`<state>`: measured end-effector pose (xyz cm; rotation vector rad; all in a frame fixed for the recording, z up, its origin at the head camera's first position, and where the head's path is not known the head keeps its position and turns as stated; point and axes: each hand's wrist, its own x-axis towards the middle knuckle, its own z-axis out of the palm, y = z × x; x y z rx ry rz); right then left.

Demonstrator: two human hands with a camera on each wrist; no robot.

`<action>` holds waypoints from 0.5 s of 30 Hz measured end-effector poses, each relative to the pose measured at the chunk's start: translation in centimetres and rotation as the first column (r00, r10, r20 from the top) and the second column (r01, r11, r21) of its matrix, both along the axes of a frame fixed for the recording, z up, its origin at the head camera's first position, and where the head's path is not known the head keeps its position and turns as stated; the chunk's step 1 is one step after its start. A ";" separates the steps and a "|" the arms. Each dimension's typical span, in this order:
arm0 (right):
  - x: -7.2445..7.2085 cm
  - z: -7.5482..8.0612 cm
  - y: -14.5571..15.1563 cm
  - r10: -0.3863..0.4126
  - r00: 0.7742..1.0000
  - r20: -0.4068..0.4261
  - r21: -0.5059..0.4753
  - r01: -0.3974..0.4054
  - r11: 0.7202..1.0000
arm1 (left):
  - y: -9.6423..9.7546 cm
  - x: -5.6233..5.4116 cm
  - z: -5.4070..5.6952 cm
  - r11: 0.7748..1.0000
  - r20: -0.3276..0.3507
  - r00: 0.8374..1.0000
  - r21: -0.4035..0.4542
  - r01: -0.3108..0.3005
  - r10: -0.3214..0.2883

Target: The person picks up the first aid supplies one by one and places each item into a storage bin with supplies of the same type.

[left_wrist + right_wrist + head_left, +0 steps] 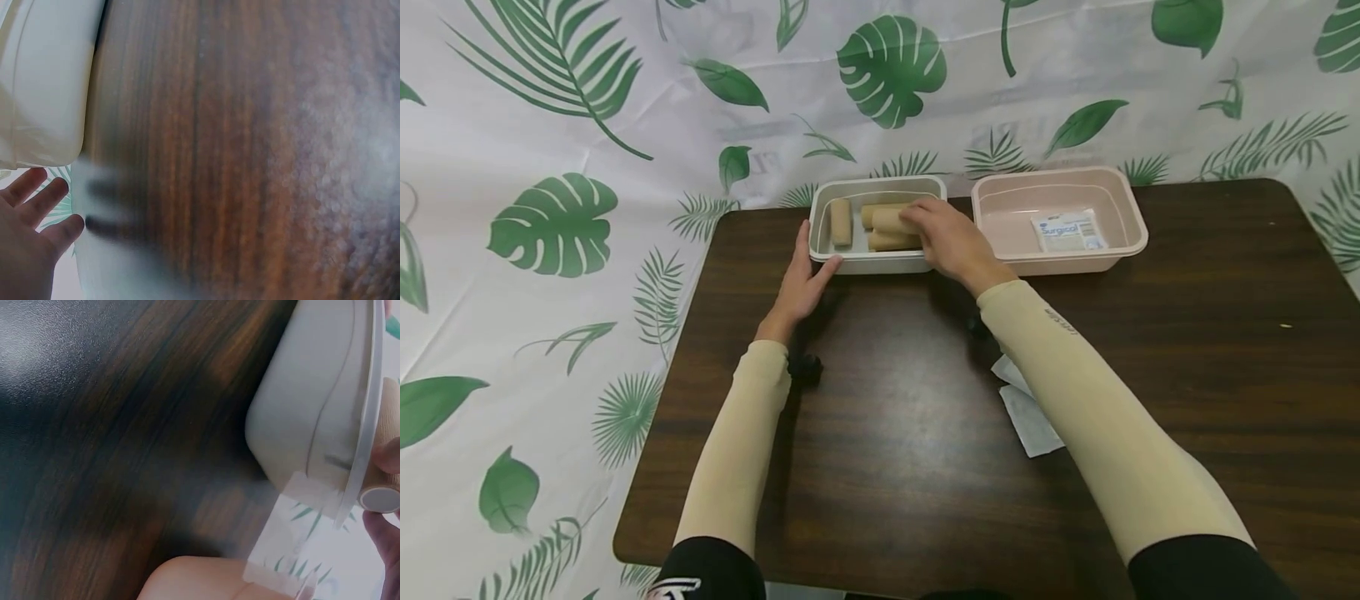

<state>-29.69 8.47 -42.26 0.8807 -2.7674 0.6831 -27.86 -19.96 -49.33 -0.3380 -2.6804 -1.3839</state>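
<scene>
In the head view a white plastic bin [880, 265] stands at the table's back edge with several tan bandage rolls inside. One bandage roll [841, 222] lies apart at the bin's left end, and others are grouped toward the right. My right hand [951, 242] reaches over the bin's right side and grips a bandage roll [892, 221] above the grouped ones. The roll's round end [381, 499] shows near the rim in the right wrist view. My left hand [799, 287] rests at the bin's front left corner, thumb at the front and fingers extended along the left side.
Right of the white bin stands a pink bin [1060, 265] holding a white packet [1069, 232] marked "Surgical". Flat white packets [1028, 421] lie on the dark wooden table [895, 433], partly under the right forearm. A leaf-patterned sheet [647, 108] hangs behind the table.
</scene>
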 end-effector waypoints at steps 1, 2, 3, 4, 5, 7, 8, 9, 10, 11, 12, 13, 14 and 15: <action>-0.1 0.0 -0.1 0.001 1.000 0.002 0.003 -0.001 1.000 | 0.0 0.0 0.0 1.000 0.000 1.000 0.001 0.000 0.000; -0.1 0.1 -0.1 0.000 1.000 0.000 0.011 0.000 1.000 | 0.0 -0.1 0.0 1.000 -0.001 1.000 0.004 0.000 0.000; -0.2 0.0 -0.1 -0.003 1.000 -0.004 0.021 0.003 1.000 | 0.1 -0.1 0.0 1.000 0.000 1.000 0.003 -0.001 0.001; -0.2 0.0 -0.1 -0.007 1.000 -0.011 0.033 0.007 0.999 | 0.1 -0.2 0.0 1.000 0.000 1.000 0.001 -0.001 0.001; -0.3 0.0 -0.1 -0.013 1.000 -0.023 0.050 0.014 0.999 | 0.1 -0.2 0.0 1.000 0.002 1.000 -0.002 -0.002 0.002; -0.3 -0.1 -0.1 -0.028 0.997 -0.067 0.091 0.034 0.995 | 0.2 -0.2 0.1 1.000 0.005 1.000 -0.005 -0.003 0.003; -0.3 -0.2 -0.1 -0.038 0.995 -0.095 0.115 0.049 0.992 | 0.2 -0.2 0.2 1.000 0.007 1.000 -0.006 -0.003 0.004; -0.3 -0.2 -0.1 -0.045 0.992 -0.119 0.132 0.061 0.989 | 0.2 -0.2 0.2 1.000 0.009 1.000 -0.010 -0.004 0.004; -0.4 -0.2 -0.2 -0.051 0.989 -0.141 0.146 0.072 0.987 | 0.2 -0.1 0.2 1.000 0.010 1.000 -0.013 -0.005 0.005; -0.3 -0.2 -0.2 -0.057 0.985 -0.160 0.155 0.082 0.984 | 0.2 -0.1 0.3 1.000 0.009 1.000 -0.015 -0.007 0.007; -0.4 -0.3 -0.3 -0.062 0.983 -0.174 0.158 0.090 0.983 | 0.2 -0.1 0.3 1.000 0.008 1.000 -0.015 -0.007 0.007; -0.4 -0.3 -0.3 -0.066 0.981 -0.180 0.158 0.095 0.983 | 0.2 -0.1 0.3 1.000 0.009 1.000 -0.018 -0.008 0.008; -0.3 -0.3 -0.3 -0.068 0.982 -0.179 0.155 0.097 0.983 | 0.2 -0.1 0.3 1.000 0.010 1.000 -0.020 -0.008 0.008; -0.3 -0.3 -0.4 -0.068 0.982 -0.175 0.151 0.095 0.984 | 0.2 -0.1 0.3 1.000 0.010 1.000 -0.022 -0.008 0.009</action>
